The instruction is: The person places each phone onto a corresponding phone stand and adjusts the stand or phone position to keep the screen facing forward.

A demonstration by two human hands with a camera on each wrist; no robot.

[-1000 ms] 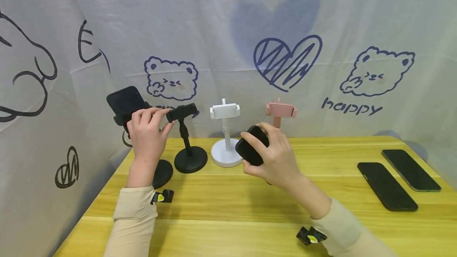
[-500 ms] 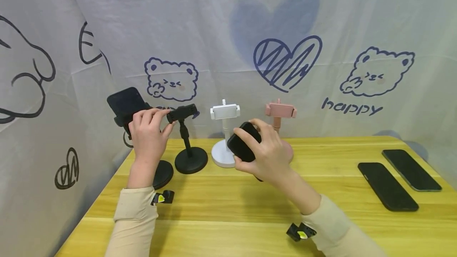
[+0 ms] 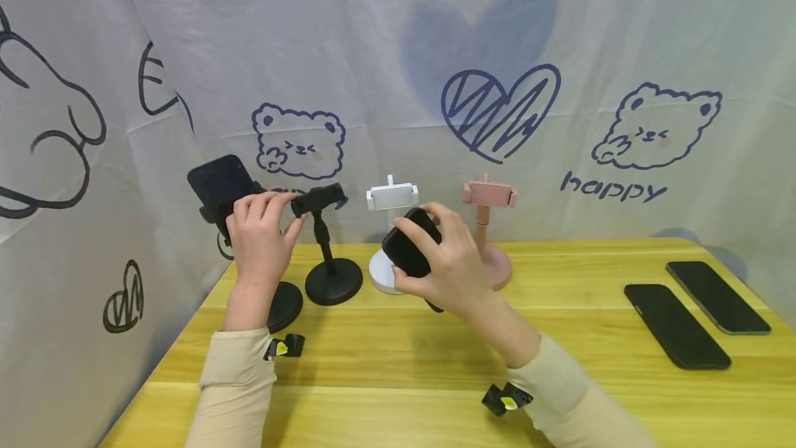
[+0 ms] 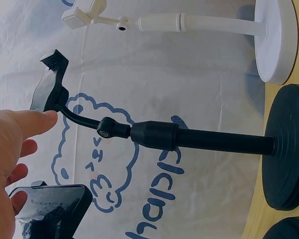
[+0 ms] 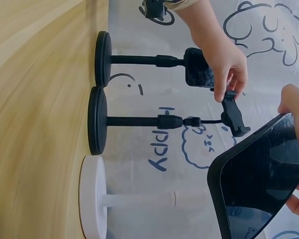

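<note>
My left hand (image 3: 260, 237) pinches the left end of the clamp (image 3: 318, 200) on a black phone stand (image 4: 219, 141). That stand is upright on its round base, its clamp holding no phone. In my right hand (image 3: 452, 261) is a black phone (image 3: 410, 249), gripped by its edges between thumb and fingers, tilted and raised above the table. It overlaps the white phone stand (image 3: 392, 197) in the head view. The right wrist view shows the held phone (image 5: 256, 174) apart from the black clamp, its dark screen partly visible.
Left of the gripped stand, another black stand (image 3: 286, 305) carries a phone (image 3: 220, 180). A pink phone stand (image 3: 489, 194) is at the back, right of the white one. Two black phones (image 3: 676, 325) lie on the wooden table's (image 3: 560, 379) right side, before a fabric backdrop (image 3: 373, 54).
My right hand has moved left with the phone, from in front of the pink stand to in front of the white one. The left hand stays at the black clamp.
</note>
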